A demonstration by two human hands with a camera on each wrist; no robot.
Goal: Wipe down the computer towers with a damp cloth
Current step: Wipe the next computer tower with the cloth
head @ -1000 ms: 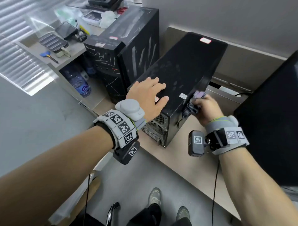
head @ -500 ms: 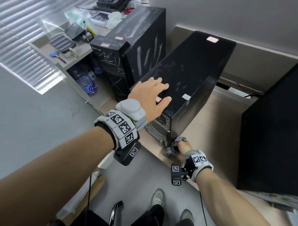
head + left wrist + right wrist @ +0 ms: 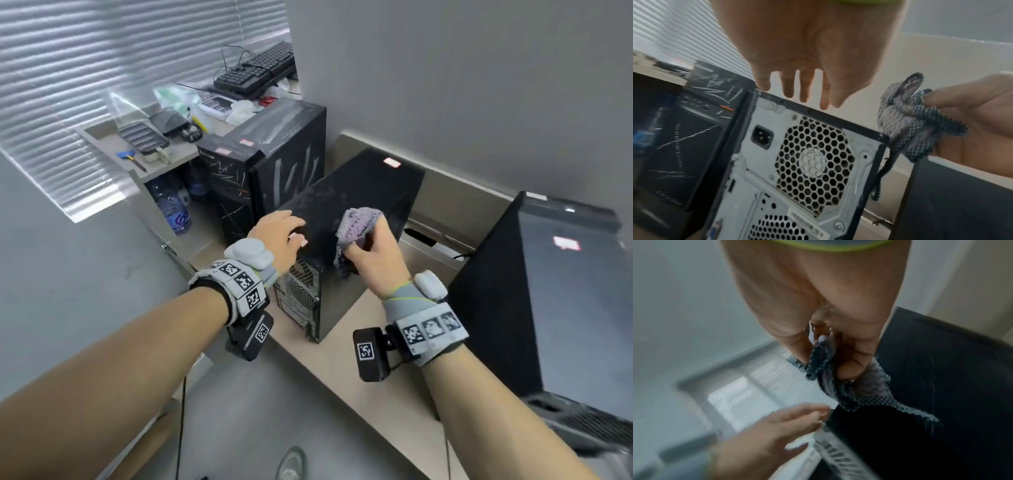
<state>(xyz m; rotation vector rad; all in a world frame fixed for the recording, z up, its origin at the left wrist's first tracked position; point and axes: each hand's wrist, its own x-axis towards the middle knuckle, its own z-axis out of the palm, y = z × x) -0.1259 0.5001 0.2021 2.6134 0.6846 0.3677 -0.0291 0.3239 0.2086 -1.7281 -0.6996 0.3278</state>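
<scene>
A matte black, box-shaped computer tower (image 3: 356, 202) stood on the beige tabletop (image 3: 373, 380), its dusty top panel marked with faint smears and its grey metal back pierced by a honeycomb fan grille (image 3: 812, 160). A damp cloth (image 3: 358, 228) of lilac-grey waffle weave was bunched in the right hand (image 3: 375, 255) — the grip was closed around it, thumb and curled fingers pinching the folds, and the cloth was pressed on the top near the right rear edge. The left hand (image 3: 277, 240) was laid flat on the rear left corner of the top, fingers straight and relaxed, holding nothing. A scratched second tower (image 3: 270, 171) stood just beside on the left, a third tower (image 3: 555, 301) apart on the right — a bare strip of tabletop was left between.
</scene>
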